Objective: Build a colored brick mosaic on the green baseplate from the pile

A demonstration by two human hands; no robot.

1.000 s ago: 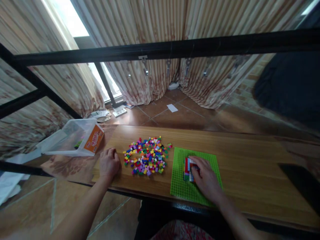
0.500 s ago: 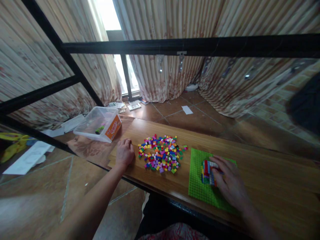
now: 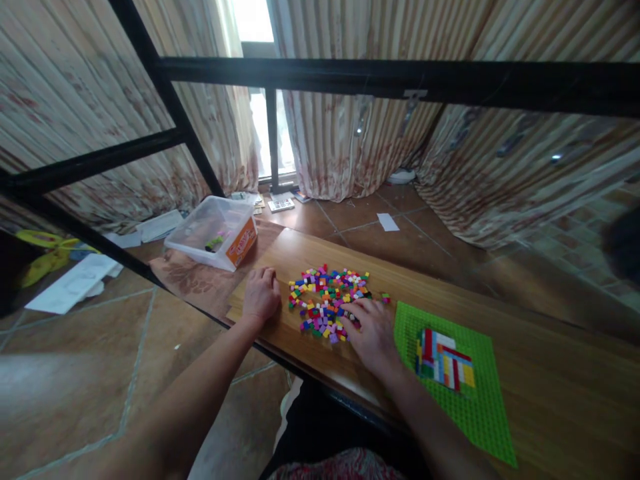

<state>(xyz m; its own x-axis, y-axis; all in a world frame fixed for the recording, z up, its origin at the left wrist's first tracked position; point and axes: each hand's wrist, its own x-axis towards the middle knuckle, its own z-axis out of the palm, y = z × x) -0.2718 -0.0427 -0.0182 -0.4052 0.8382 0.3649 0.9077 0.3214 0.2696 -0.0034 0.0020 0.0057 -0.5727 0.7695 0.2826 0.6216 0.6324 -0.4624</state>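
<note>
Since half a second ago, your right hand (image 3: 373, 333) had moved off the block (image 3: 445, 360) on the plate (image 3: 483, 410) to the four o'clock edge of the bricks (image 3: 327, 311). Its fingers bent among them; whether they pinched one could not be told. A light pinch on one brick's sides, neighbours undisturbed, suited this step. Your left hand (image 3: 263, 293) rested curled at nine o'clock, any contents hidden. Earlier partly covered, the block sat uncovered, at four o'clock from the bricks.

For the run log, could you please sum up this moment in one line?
left hand: on tabletop | right hand: at brick pile | brick build: on green baseplate
</note>
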